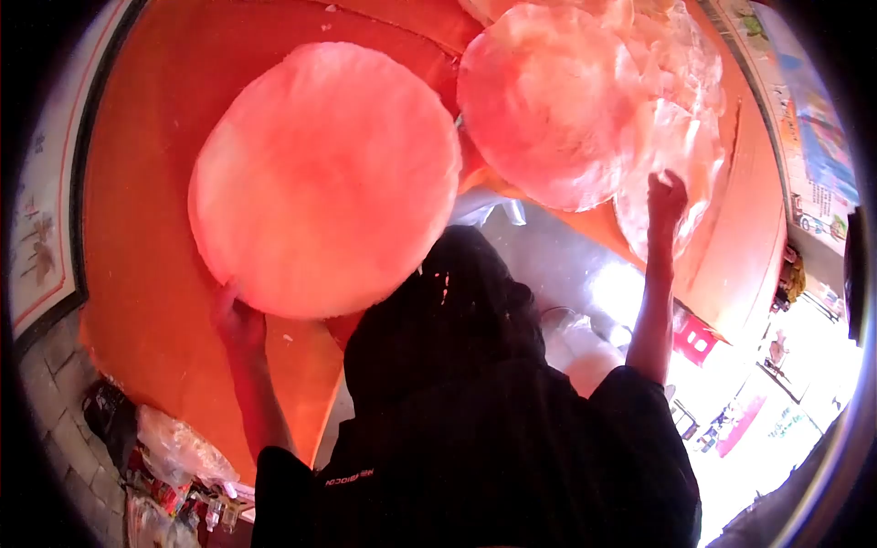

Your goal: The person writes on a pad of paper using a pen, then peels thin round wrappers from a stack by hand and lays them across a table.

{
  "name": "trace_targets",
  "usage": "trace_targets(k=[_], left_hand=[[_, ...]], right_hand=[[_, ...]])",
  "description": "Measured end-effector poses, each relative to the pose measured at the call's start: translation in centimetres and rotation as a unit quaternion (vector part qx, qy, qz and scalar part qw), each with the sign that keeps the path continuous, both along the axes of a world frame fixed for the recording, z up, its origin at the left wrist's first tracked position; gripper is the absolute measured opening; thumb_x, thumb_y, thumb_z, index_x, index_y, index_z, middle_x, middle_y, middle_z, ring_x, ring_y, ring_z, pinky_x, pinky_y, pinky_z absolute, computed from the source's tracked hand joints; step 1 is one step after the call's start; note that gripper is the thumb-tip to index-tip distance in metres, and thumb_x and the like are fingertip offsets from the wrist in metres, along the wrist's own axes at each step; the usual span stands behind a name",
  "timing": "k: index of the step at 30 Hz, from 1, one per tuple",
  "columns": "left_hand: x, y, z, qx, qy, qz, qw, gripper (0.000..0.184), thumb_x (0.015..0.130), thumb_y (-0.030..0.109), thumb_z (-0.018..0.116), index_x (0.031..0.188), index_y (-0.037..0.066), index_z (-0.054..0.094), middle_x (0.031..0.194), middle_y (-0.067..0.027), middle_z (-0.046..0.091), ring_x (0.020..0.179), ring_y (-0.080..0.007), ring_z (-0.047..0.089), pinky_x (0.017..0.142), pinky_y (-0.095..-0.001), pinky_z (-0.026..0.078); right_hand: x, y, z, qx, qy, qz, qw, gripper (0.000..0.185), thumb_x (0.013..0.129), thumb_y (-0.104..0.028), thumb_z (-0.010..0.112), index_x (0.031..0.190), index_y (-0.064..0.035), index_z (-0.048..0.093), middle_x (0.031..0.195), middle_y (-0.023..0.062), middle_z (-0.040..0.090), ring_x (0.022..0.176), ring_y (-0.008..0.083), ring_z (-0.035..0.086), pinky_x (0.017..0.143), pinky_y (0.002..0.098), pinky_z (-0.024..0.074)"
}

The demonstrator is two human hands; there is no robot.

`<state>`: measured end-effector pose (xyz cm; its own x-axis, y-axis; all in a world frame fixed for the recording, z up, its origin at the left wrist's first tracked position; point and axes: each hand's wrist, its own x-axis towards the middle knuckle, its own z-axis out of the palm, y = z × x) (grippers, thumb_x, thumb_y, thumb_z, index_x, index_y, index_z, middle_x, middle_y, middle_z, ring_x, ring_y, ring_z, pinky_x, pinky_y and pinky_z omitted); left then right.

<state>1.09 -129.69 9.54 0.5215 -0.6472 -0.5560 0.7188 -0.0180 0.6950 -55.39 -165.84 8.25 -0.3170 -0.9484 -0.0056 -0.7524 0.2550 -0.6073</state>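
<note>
A large, thin round sheet (324,183), pale under reddish light, lies over the orange surface (146,274). My left hand (239,320) is at its lower left edge, with the fingers closed on the rim. To the right, a second round sheet (548,110) overlaps a pile of thin, glossy, wrinkled sheets (681,73). My right hand (668,194) is over the lower part of that pile, its fingers curled together. Whatever may be pinched in them is too small to make out. My black-clothed body fills the lower middle.
A bag of clear plastic (183,447) and small packages sit at the lower left beside a grey brick wall (73,402). Bright glare covers the floor at right, near a red object with holes (694,340). Printed panels (46,210) border the orange surface.
</note>
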Motion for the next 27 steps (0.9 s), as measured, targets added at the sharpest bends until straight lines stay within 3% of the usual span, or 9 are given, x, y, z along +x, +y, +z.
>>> trace_targets(k=[1,4,6,7,9,17,20,22,27], left_hand=[[-0.7,-0.3,0.6,-0.025,0.028,0.021,0.999,0.058,0.084,0.012,0.054,0.137,-0.001,0.033,0.138,-0.0107,0.041,0.126,-0.0251,0.041,0.104,-0.0402,0.036],[-1.3,-1.4,1.5,-0.047,-0.052,-0.012,0.997,0.048,0.082,0.008,0.059,0.126,-0.001,0.042,0.123,-0.0076,0.049,0.112,-0.0207,0.048,0.095,-0.0358,0.04],[-2.1,-2.7,1.6,-0.076,-0.124,-0.049,0.988,0.037,0.08,0.003,0.064,0.115,0.0,0.051,0.108,-0.0046,0.056,0.097,-0.0164,0.054,0.086,-0.0314,0.044],[-3.3,-3.8,3.1,-0.073,-0.159,-0.057,0.983,0.034,0.08,0.003,0.066,0.111,0.0,0.054,0.102,-0.0036,0.058,0.091,-0.0148,0.055,0.082,-0.0295,0.046],[-4.4,-5.0,4.7,-0.033,-0.199,-0.087,0.976,0.037,0.078,0.004,0.07,0.112,-0.002,0.055,0.1,-0.0042,0.06,0.089,-0.0141,0.057,0.079,-0.0284,0.047],[-4.3,-5.8,5.5,-0.043,-0.165,-0.067,0.983,0.051,0.076,0.009,0.071,0.12,-0.004,0.05,0.11,-0.0092,0.06,0.1,-0.0194,0.058,0.087,-0.0331,0.047],[-4.6,-5.6,5.5,-0.033,-0.205,-0.051,0.977,0.051,0.077,0.011,0.071,0.12,-0.005,0.049,0.11,-0.0097,0.061,0.099,-0.0193,0.058,0.087,-0.0334,0.047],[-4.6,-5.7,6.2,0.001,-0.194,-0.07,0.979,0.05,0.077,0.011,0.072,0.119,-0.004,0.05,0.109,-0.0097,0.061,0.098,-0.0187,0.059,0.085,-0.0328,0.047],[-4.9,-6.2,6.0,0.095,-0.181,-0.072,0.976,0.05,0.076,0.012,0.073,0.118,-0.003,0.051,0.106,-0.0098,0.062,0.094,-0.0173,0.06,0.082,-0.0309,0.049]], right_hand=[[5.6,1.1,3.4,-0.062,0.102,0.042,0.992,0.035,0.082,-0.011,0.066,0.114,0.0009,0.058,0.086,0.0112,0.069,0.076,0.0171,0.065,0.066,0.0297,0.0535],[18.5,4.7,6.7,0.034,-0.177,0.281,0.943,0.035,0.082,-0.007,0.064,0.116,0.0008,0.057,0.094,0.0098,0.068,0.085,0.0166,0.065,0.074,0.0298,0.0526],[27.2,8.5,7.4,0.193,-0.332,0.407,0.829,0.036,0.084,0.0,0.06,0.12,-0.0017,0.056,0.102,0.0092,0.064,0.088,0.0141,0.06,0.077,0.0258,0.0505],[30.9,11.0,7.8,0.264,-0.424,0.441,0.746,0.04,0.079,-0.003,0.068,0.118,-0.002,0.057,0.101,0.0085,0.063,0.088,0.0129,0.06,0.077,0.0256,0.0509],[36.4,14.8,10.2,0.228,-0.313,0.564,0.729,0.043,0.075,-0.009,0.075,0.114,-0.0018,0.06,0.098,0.0074,0.063,0.088,0.0123,0.06,0.077,0.0256,0.0511],[37.9,14.6,6.4,0.343,-0.403,0.509,0.678,0.034,0.076,-0.014,0.072,0.105,0.0002,0.065,0.081,0.0071,0.067,0.075,0.0116,0.062,0.07,0.026,0.0511],[39.0,15.2,6.0,0.295,-0.364,0.507,0.724,0.027,0.078,-0.016,0.071,0.097,0.0025,0.067,0.076,0.0068,0.067,0.072,0.0111,0.062,0.067,0.0256,0.0506],[39.7,16.2,6.6,0.38,-0.374,0.511,0.674,0.023,0.08,-0.018,0.071,0.09,0.0029,0.068,0.073,0.0058,0.066,0.068,0.0103,0.061,0.064,0.0243,0.0497],[39.4,15.0,5.2,0.445,-0.41,0.47,0.642,0.021,0.083,-0.018,0.069,0.086,0.0028,0.067,0.071,0.0053,0.064,0.064,0.01,0.06,0.06,0.0241,0.05]])
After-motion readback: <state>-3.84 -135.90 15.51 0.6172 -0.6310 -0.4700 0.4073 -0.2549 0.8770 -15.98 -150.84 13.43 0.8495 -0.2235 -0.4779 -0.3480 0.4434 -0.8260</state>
